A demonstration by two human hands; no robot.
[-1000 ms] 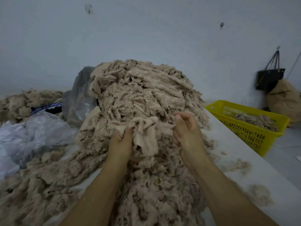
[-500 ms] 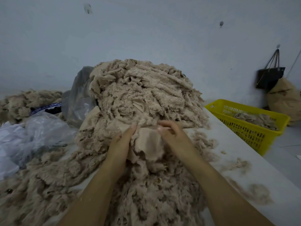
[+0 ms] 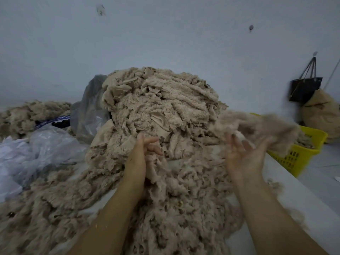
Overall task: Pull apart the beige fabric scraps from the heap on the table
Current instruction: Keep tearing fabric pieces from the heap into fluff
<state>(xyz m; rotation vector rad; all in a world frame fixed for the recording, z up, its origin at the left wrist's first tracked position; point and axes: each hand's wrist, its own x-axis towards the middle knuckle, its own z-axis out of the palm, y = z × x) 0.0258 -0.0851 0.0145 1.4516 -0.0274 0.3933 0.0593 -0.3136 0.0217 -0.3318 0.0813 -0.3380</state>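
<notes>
Here, your left hand (image 3: 142, 155) sits at the front of the heap (image 3: 161, 111) on the table (image 3: 312, 208), fingers curled, likely to anchor it. I cannot tell whether it pinches a scrap. Your right hand (image 3: 244, 157) is spread, palm up, with a blurred beige scrap (image 3: 257, 126) at its fingertips, seemingly bound for the yellow basket (image 3: 298, 157).

Left hand (image 3: 142, 153) loose, right hand (image 3: 242, 155) palm-up.

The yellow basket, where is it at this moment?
In the head view the yellow basket is at the far right, beside the table's right edge, partly behind the blurred scrap above the right hand.
</notes>
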